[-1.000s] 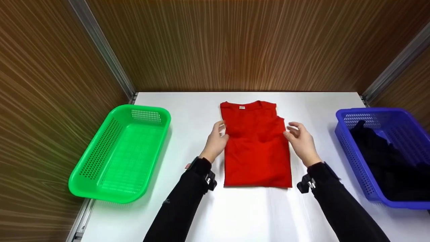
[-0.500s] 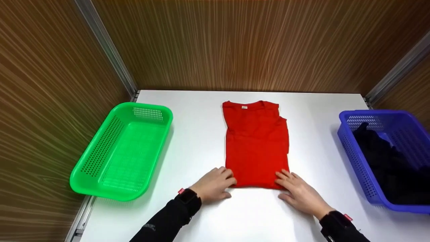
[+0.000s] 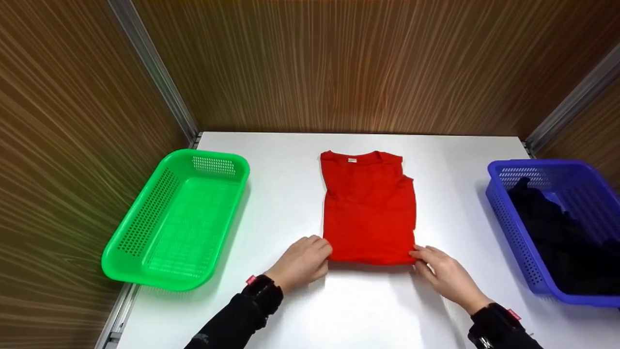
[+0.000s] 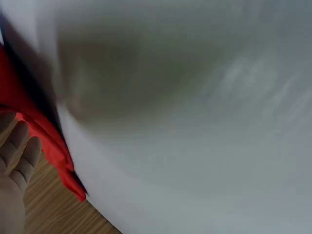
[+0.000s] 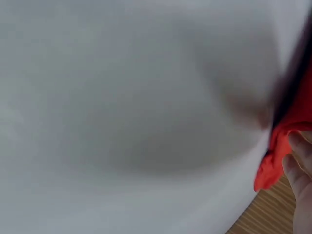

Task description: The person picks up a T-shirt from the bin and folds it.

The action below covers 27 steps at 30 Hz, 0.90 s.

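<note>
A red garment [image 3: 368, 208], folded into a narrow rectangle with its neckline and small white label at the far end, lies on the white table [image 3: 281, 194]. My left hand [image 3: 302, 259] grips its near left corner, thumb below and fingers on top. At the near right corner my right hand [image 3: 443, 271] pinches the fabric between thumb and fingers. A shadow runs under the near edge, which looks slightly raised. In the left wrist view some fingers [image 4: 22, 158] show beside the red cloth; the right wrist view likewise has fingertips [image 5: 295, 170] at the cloth.
On the left stands a green perforated basket [image 3: 179, 286] with nothing in it. A blue basket [image 3: 520, 228] holding black cloth [image 3: 557, 237] is at the right. Wood-grain panels [image 3: 358, 68] wall the table at the back and both sides.
Both hands have come from the garment's sides toward me to its near corners. They now pinch those corners, and the near edge has shifted slightly away from me.
</note>
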Motion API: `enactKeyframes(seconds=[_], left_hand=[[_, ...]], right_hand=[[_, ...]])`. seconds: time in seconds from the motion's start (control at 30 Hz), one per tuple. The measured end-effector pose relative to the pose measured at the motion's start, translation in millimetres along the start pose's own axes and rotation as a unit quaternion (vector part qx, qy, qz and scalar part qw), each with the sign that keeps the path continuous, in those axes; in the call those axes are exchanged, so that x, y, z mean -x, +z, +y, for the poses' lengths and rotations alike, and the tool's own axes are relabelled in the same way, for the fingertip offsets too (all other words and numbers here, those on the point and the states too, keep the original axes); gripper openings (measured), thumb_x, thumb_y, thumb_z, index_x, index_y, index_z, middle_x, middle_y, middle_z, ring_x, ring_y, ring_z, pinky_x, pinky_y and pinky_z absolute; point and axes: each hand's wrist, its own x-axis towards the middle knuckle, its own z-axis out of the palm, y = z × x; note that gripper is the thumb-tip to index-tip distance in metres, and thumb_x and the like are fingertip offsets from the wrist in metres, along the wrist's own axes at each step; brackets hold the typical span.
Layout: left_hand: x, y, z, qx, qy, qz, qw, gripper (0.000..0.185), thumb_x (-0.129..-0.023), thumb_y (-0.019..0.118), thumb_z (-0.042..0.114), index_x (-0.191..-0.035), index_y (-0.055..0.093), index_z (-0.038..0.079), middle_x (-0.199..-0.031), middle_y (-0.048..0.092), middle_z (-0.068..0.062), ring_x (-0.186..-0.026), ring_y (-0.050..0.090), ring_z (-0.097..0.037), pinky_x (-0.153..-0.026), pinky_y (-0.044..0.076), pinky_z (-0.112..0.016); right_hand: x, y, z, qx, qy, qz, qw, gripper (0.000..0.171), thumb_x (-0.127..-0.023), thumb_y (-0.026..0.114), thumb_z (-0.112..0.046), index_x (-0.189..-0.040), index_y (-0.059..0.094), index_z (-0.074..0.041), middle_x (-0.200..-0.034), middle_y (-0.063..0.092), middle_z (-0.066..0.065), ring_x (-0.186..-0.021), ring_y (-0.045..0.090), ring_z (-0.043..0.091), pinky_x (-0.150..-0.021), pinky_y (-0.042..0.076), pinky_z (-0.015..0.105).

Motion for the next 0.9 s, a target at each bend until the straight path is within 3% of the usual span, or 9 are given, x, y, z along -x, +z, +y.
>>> enactKeyframes(seconds=[0.07,0.2,0.3,0.5,0.6,0.73,0.8,0.87,0.9], left_hand=[[-2.0,-10.3,-1.6,0.076,-0.027,0.036,0.9961,0.011,-0.084,0.065,0.007,-0.092,0.061,0.013,-0.092,0.064,0.002,-0.099,0.063,-0.018,-0.082,0.051,-0.028],[-6.7,-31.2,-3.4,0.196,-0.084,0.076,0.9741,0.014,-0.085,0.063,0.003,-0.097,0.063,0.011,-0.095,0.070,-0.001,-0.093,0.066,-0.017,-0.084,0.055,-0.030],[-10.9,-45.4,-3.6,0.262,-0.120,0.088,0.9536,0.013,-0.088,0.060,0.002,-0.098,0.062,0.009,-0.090,0.072,0.000,-0.077,0.062,-0.013,-0.076,0.054,-0.027],[-20.4,-65.5,-2.6,0.349,-0.125,0.124,0.9205,0.009,-0.092,0.053,-0.002,-0.096,0.055,0.006,-0.069,0.063,0.002,-0.063,0.057,-0.004,-0.064,0.053,-0.020],[-23.7,-71.5,-1.0,0.387,-0.137,0.126,0.9032,0.008,-0.094,0.051,-0.003,-0.098,0.054,0.004,-0.062,0.053,0.005,-0.053,0.043,-0.002,-0.053,0.043,-0.018],[-29.5,-75.1,-0.8,0.458,-0.215,0.090,0.8580,0.007,-0.098,0.049,0.001,-0.102,0.054,0.004,-0.059,0.052,0.003,-0.041,0.045,-0.010,-0.045,0.048,-0.028],[-34.1,-72.8,-3.1,0.463,-0.263,0.073,0.8432,0.009,-0.099,0.049,0.006,-0.104,0.056,0.006,-0.059,0.054,0.001,-0.038,0.049,-0.016,-0.042,0.051,-0.033],[-40.2,-68.2,-7.0,0.442,-0.303,0.063,0.8416,0.010,-0.100,0.051,0.010,-0.106,0.059,0.009,-0.062,0.056,0.001,-0.039,0.053,-0.021,-0.042,0.052,-0.037],[-43.7,-64.7,-9.6,0.416,-0.316,0.065,0.8502,0.011,-0.100,0.052,0.011,-0.105,0.061,0.010,-0.062,0.055,0.003,-0.041,0.051,-0.017,-0.043,0.051,-0.033]], right_hand=[[-5.5,-10.2,-5.2,-0.047,0.046,0.006,0.998,0.024,-0.087,0.075,0.004,-0.108,0.075,-0.008,-0.117,0.074,0.013,-0.108,0.069,0.041,-0.094,0.056,0.038],[-18.5,-31.7,-16.3,-0.131,0.123,0.028,0.983,0.020,-0.090,0.072,0.003,-0.103,0.075,-0.013,-0.096,0.079,0.001,-0.090,0.074,0.017,-0.077,0.047,0.012],[-27.4,-46.3,-24.6,-0.200,0.157,0.038,0.966,0.014,-0.093,0.068,0.004,-0.102,0.069,-0.007,-0.084,0.076,0.001,-0.074,0.067,0.005,-0.065,0.046,0.015],[-39.1,-64.2,-37.2,-0.335,0.206,0.014,0.919,0.010,-0.101,0.059,0.000,-0.109,0.061,0.006,-0.084,0.071,0.005,-0.070,0.069,0.013,-0.063,0.060,0.030],[-41.8,-67.2,-38.7,-0.373,0.231,-0.005,0.899,0.015,-0.103,0.058,-0.003,-0.112,0.056,0.008,-0.081,0.067,0.003,-0.062,0.066,0.015,-0.055,0.058,0.034],[-47.5,-65.9,-35.0,-0.406,0.266,-0.022,0.874,0.022,-0.104,0.058,-0.010,-0.115,0.053,0.009,-0.077,0.064,0.004,-0.052,0.061,0.018,-0.048,0.055,0.035],[-52.8,-62.8,-30.9,-0.405,0.281,-0.023,0.870,0.026,-0.104,0.059,-0.014,-0.117,0.053,0.008,-0.075,0.062,0.005,-0.049,0.059,0.019,-0.046,0.054,0.035],[-60.1,-58.0,-25.1,-0.393,0.298,-0.018,0.870,0.029,-0.104,0.060,-0.017,-0.118,0.055,0.008,-0.073,0.060,0.006,-0.047,0.058,0.020,-0.046,0.054,0.036],[-64.3,-54.7,-21.4,-0.382,0.306,-0.013,0.872,0.029,-0.104,0.061,-0.017,-0.118,0.056,0.007,-0.072,0.059,0.005,-0.048,0.057,0.020,-0.047,0.054,0.037]])
